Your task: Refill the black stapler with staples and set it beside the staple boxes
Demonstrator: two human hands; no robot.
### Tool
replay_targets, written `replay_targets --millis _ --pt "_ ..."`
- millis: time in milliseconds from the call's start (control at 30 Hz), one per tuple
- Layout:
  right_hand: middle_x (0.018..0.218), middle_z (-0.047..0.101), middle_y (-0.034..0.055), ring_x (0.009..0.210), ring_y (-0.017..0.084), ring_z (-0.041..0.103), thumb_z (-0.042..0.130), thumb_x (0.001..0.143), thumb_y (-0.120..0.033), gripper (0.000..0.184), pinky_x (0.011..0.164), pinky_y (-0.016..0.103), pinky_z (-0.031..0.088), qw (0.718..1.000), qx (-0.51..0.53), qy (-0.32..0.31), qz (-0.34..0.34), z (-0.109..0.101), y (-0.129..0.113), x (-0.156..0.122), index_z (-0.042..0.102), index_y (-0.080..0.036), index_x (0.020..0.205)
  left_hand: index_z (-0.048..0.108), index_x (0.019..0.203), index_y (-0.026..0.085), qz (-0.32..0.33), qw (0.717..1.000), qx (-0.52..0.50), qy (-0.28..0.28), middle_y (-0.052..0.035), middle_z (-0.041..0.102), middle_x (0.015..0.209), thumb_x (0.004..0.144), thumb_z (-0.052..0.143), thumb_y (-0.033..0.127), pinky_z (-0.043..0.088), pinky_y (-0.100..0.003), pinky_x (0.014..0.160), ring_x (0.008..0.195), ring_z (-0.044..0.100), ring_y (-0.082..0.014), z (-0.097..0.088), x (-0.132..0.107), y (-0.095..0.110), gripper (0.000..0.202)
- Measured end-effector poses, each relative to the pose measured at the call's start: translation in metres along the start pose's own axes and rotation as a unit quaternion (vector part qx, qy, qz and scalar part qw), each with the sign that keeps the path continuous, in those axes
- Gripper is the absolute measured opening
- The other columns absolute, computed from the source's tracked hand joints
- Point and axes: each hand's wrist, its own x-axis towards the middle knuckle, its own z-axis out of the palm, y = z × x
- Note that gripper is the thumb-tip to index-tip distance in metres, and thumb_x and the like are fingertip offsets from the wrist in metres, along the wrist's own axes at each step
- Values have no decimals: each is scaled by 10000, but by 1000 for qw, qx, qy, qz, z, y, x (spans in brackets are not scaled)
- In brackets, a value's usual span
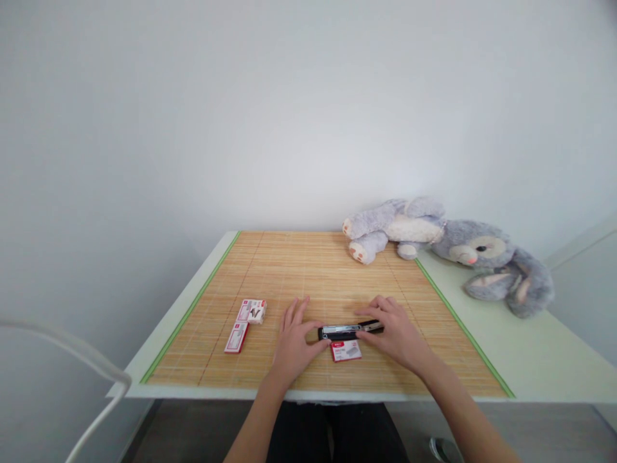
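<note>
The black stapler with the long silver metal strip lay lengthwise from left to right between your two hands, on the tan bamboo mat with green edging that covered much of the white worktop. At its left end, the fingers of your left hand bracketed the tip: your thumb reached the near edge and your index finger the far corner, with the stapler's end in the gap. I could not tell whether they pressed on it or only rested there. Your right hand had its fingers clamped on the right-hand part, the thumb along the near side and the index finger along the far side. The silver strip faced up, bare between your two grips.

Just on your side of the stapler lay a small flat red-and-white cardboard box, close below the strip and between your two thumbs. Well to the left of your left hand sat a cluster of small red-and-white cardboard boxes, one showing a dark picture. Beyond your right hand, a grey plush rabbit with long ears lay on its side along the back right, its feet over the mat and its head on the bare worktop.
</note>
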Motion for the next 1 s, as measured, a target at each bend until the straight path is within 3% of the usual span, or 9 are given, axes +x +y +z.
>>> replay_targets --millis 133,233,300,367,567,700,800,900,1000 --pt "1189 620 77 1133 308 560 783 808 -519 656 1007 486 455 997 26 20 73 -25 56 -33 592 -367 1417 777 1079 368 -7 1000 -15 -4 58 296 1681 800 818 430 180 -598 1275 1574 175 -324 -1 0 1 288" --pt "1187 629 75 1028 268 599 697 860 -586 522 889 429 506 989 97 -21 112 -31 82 -52 665 -343 1321 780 1066 362 -13 1000 -22 -9 55 302 1678 801 816 423 178 -600 1274 1573 177 -326 -1 0 2 274" --pt "1184 635 78 924 234 605 649 894 -608 471 775 385 508 981 140 -34 126 -32 87 -56 699 -320 1263 780 1067 358 -14 1000 -23 -11 51 302 1679 804 813 419 178 -600 1274 1573 177 -326 -1 0 2 272" --pt "1212 632 81 920 223 607 642 906 -609 462 736 364 497 977 170 -32 124 -32 82 -51 705 -310 1253 779 1074 354 -14 1000 -23 -12 44 302 1679 804 813 416 186 -594 1273 1573 182 -321 -1 1 2 279" --pt "1262 627 75 1032 233 616 680 916 -508 363 841 384 505 972 227 19 51 -28 38 -15 712 -303 1214 774 1075 348 -14 999 -25 -14 36 308 1678 803 814 417 233 -563 1262 1565 210 -305 -1 0 -1 283" --pt "1201 668 66 1024 232 629 708 895 -417 291 807 367 498 974 223 30 12 -18 6 8 714 -293 1158 776 1084 337 -10 1000 -21 -15 18 321 1674 802 815 416 246 -563 1254 1561 218 -311 0 0 -1 296" --pt "1170 685 61 1063 239 632 705 885 -369 249 867 381 501 974 223 25 -15 -10 -13 20 721 -280 1117 776 1084 334 -9 1000 -16 -13 13 336 1667 805 812 425 248 -569 1252 1562 219 -313 0 0 0 296" --pt "1128 702 56 1080 245 628 718 863 -334 235 966 420 487 973 224 20 -43 -1 -26 27 733 -275 1090 775 1082 336 -9 1000 -19 -10 13 349 1660 802 813 438 248 -574 1252 1562 222 -307 -1 0 1 300" --pt "1092 716 56 1061 251 625 734 841 -292 238 949 424 491 975 215 17 -54 11 -35 32 738 -274 1078 775 1082 338 -10 1000 -22 -12 10 358 1656 795 819 440 249 -579 1250 1561 224 -309 -2 0 2 308"
